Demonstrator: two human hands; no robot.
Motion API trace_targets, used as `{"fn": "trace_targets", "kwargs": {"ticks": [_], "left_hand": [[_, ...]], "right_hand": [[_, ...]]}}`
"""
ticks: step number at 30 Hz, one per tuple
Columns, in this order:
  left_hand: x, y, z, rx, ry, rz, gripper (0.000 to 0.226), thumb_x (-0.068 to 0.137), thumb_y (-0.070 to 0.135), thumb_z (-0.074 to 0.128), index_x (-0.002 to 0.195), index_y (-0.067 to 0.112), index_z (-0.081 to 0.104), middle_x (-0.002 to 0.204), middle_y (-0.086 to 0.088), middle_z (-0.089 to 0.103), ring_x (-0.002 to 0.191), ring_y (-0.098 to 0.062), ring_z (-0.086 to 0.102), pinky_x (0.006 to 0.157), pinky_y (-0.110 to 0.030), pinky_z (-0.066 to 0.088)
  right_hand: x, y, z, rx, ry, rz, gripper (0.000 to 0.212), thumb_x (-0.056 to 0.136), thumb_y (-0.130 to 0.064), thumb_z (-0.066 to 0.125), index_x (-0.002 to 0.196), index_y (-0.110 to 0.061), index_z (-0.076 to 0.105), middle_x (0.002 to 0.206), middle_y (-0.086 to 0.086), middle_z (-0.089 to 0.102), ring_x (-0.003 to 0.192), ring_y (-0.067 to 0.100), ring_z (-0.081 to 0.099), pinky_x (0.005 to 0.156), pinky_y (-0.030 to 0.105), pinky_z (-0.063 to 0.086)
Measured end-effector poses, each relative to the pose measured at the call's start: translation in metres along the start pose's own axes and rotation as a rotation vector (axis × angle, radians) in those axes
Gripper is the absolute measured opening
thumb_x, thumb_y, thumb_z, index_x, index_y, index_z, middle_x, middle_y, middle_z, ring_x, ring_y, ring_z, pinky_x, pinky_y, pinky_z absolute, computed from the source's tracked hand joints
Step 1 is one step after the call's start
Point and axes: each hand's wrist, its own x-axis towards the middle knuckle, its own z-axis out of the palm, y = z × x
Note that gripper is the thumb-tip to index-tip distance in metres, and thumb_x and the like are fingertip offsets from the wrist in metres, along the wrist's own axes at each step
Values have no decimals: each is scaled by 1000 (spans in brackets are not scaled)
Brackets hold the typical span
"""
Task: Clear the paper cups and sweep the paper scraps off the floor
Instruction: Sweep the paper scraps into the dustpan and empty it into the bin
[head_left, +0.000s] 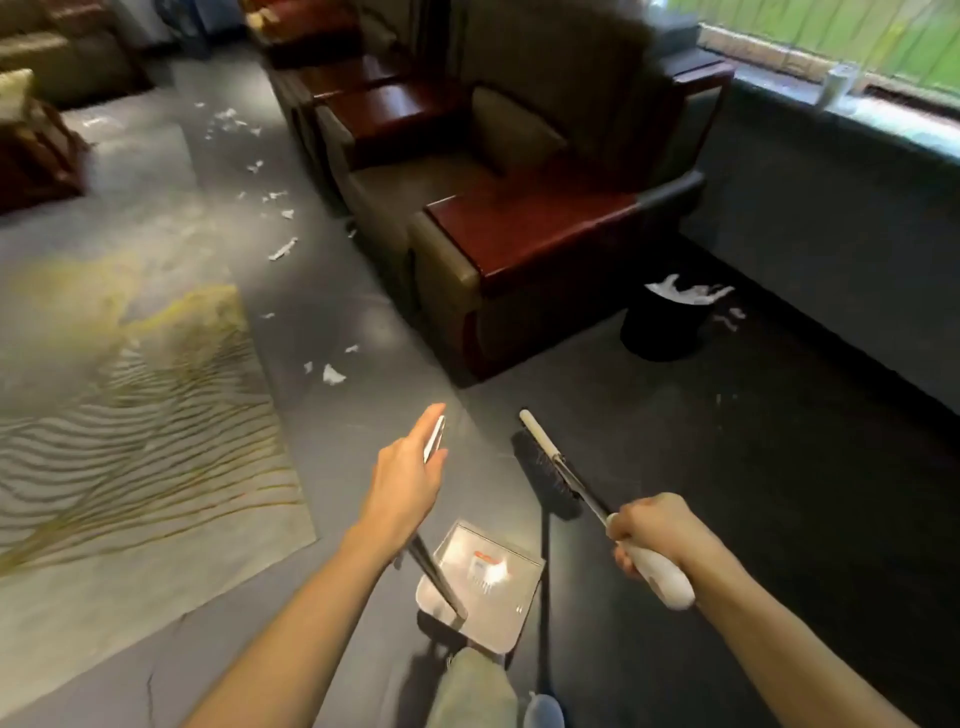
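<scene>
My left hand (408, 480) holds the long handle of a grey dustpan (480, 587), whose pan hangs near the floor below it. My right hand (652, 532) grips the white handle of a broom (545, 473); its dark bristle head points forward just above the floor. White paper scraps (332, 374) lie on the grey floor ahead, with several more scraps (283, 249) trailing away along the sofas. A paper cup (836, 85) stands on the window ledge at the far right.
A brown armchair with red wooden armrests (519, 223) stands ahead, more seats behind it. A black bin (665, 325) with white paper in it sits right of the armchair. A patterned rug (130, 415) covers the floor at left. My leg (467, 691) shows at the bottom.
</scene>
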Motion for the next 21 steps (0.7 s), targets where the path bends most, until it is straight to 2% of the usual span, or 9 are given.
{"fn": "trace_targets", "kwargs": {"ticks": [2,4,7,10,12,15,21], "left_hand": [[-19,-24,-25,6,79,-56,52,93,14,55,141,29,40,129,-5,59,119,-25,54,99,-31,40],[-31,-47,-47,-30,153,-105,52,93,11,55,140,29,42,130,-6,58,120,-25,54,100,-33,40],[-38,-75,-78,-51,247,-189,51,93,11,54,139,29,42,129,-7,58,119,-25,55,97,-33,41],[-29,-101,-108,-18,305,-211,51,93,11,54,139,29,42,124,-12,61,113,-32,56,92,-35,42],[-16,-118,-129,-10,331,-229,51,94,12,53,140,30,41,120,-14,63,108,-34,57,89,-36,42],[20,-151,-159,-32,366,-248,51,94,14,53,140,32,40,120,-14,63,108,-34,57,90,-36,42],[107,-207,-211,-43,370,-285,52,95,15,51,142,32,37,120,-13,62,106,-29,58,89,-38,45]], "right_hand": [[-2,-14,22,-75,-37,-45,8,82,3,58,85,9,63,60,15,59,41,19,53,44,24,45],[-4,-30,45,-116,-65,-87,4,83,2,58,79,3,60,58,12,59,40,16,55,43,23,47],[-9,-60,81,-323,-126,-222,16,90,-10,55,78,-10,66,77,10,66,63,16,66,63,26,57],[-7,-95,118,-447,-189,-340,20,92,-8,53,86,-4,71,88,18,70,70,22,67,73,33,57],[1,-123,146,-445,-180,-364,18,91,-8,54,82,-6,70,84,17,68,60,16,65,64,29,56],[20,-170,191,-449,-182,-386,16,92,-14,55,90,-6,69,77,9,65,45,7,61,43,16,47],[52,-265,265,-330,-182,-342,14,90,-9,57,96,0,66,79,12,62,49,12,58,37,15,42]]}}
